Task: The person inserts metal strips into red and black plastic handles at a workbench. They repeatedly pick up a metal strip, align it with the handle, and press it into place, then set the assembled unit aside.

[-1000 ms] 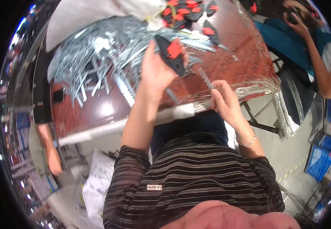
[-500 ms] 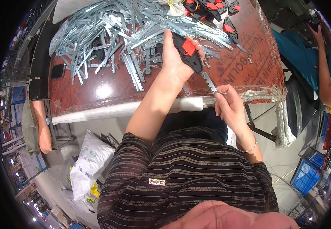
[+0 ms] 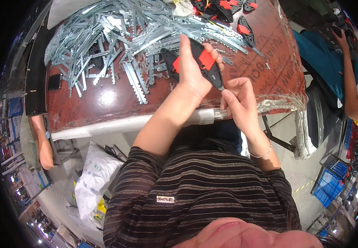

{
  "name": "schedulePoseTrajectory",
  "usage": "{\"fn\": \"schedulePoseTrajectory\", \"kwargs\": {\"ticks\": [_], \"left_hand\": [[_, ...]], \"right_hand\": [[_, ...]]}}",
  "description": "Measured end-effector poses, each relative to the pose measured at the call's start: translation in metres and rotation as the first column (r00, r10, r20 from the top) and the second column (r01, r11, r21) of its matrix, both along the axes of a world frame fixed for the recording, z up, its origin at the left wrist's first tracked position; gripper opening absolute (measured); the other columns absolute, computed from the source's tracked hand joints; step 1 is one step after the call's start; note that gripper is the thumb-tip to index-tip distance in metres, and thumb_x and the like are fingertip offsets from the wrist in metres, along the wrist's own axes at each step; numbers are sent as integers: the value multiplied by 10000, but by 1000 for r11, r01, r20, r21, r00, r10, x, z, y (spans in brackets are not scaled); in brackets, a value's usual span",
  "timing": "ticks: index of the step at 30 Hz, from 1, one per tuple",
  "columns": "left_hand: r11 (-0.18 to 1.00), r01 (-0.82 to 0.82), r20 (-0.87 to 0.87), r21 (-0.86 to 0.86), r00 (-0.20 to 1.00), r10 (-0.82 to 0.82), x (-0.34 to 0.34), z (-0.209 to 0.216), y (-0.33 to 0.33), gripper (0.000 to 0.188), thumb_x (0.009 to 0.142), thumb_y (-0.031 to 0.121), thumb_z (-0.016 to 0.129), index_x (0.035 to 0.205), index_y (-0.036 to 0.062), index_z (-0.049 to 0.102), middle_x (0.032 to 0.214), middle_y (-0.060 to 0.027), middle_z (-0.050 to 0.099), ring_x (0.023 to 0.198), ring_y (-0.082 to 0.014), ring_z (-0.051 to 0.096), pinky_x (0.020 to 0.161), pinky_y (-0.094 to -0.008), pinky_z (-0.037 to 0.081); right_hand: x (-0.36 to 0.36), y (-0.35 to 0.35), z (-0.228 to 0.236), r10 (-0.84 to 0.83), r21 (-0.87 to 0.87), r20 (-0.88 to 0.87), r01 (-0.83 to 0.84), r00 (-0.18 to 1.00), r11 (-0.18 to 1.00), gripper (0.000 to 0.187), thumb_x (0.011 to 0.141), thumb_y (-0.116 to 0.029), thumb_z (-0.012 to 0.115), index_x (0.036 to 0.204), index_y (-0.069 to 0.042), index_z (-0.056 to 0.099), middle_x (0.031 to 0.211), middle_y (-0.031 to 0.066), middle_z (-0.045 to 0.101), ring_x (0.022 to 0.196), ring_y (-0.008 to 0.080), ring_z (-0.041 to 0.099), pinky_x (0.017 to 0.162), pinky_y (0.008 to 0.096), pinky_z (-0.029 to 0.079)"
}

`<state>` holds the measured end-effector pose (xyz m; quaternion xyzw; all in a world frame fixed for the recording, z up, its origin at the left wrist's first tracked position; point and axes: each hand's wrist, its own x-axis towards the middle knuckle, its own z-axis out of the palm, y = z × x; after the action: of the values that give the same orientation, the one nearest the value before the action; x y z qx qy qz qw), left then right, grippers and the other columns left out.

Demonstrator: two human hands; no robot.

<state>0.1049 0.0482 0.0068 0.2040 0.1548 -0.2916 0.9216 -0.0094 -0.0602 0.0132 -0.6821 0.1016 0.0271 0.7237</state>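
My left hand (image 3: 192, 74) is wrapped round a black plastic handle-like part (image 3: 212, 77) with a red piece set in it, held tilted above the table. At its near tip my right hand (image 3: 243, 103) pinches a notched metal strip (image 3: 222, 88). Only a short bit of the strip shows between the tip and my fingers; the rest is hidden. Behind my left hand, on the table, lies another black part with red (image 3: 169, 58). Beyond spreads a large heap of notched metal strips (image 3: 117, 35), with small coil springs (image 3: 222, 45) scattered at its edge.
More black-and-red parts (image 3: 245, 29) lie at the table's far right. A dark phone (image 3: 55, 82) rests on the red-brown table (image 3: 84, 111), near its left side. A co-worker's arm (image 3: 349, 78) shows at right, another person's forearm (image 3: 42, 144) at left. A white sack (image 3: 96, 177) stands below.
My right hand has moved up and slightly left to the black part's near tip. The strip, earlier seen apart with its notches showing, is now mostly out of sight there.
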Motion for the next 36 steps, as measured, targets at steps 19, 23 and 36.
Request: {"fn": "schedulePoseTrajectory", "kwargs": {"ticks": [19,23,36], "left_hand": [[996,-83,41,-34,996,84,2,-10,14,555,899,563,398,890,33,562,802,-74,554,760,-202,536,735,-370,491],[990,-143,160,5,977,140,9,-20,29,442,937,441,418,1019,30,561,934,-95,587,843,-200,565,821,-398,495],[478,-690,787,544,617,-4,50,-8,56,591,808,-36,530,1353,-37,298,1361,-211,366,1294,-273,315,1062,-371,250]], "right_hand": [[5,5,-1,171,118,-79,-161,982,980,276,961,-217,442,1035,2,592,610,-81,378,540,10,311,484,181,257],[8,-3,-8,178,-182,-30,-181,984,967,250,943,-226,475,1027,-26,600,659,-1,524,585,79,485,548,228,390],[91,-48,-43,208,-946,217,153,954,286,153,741,-90,616,881,-58,561,838,83,579,848,289,568,695,382,472]]}}
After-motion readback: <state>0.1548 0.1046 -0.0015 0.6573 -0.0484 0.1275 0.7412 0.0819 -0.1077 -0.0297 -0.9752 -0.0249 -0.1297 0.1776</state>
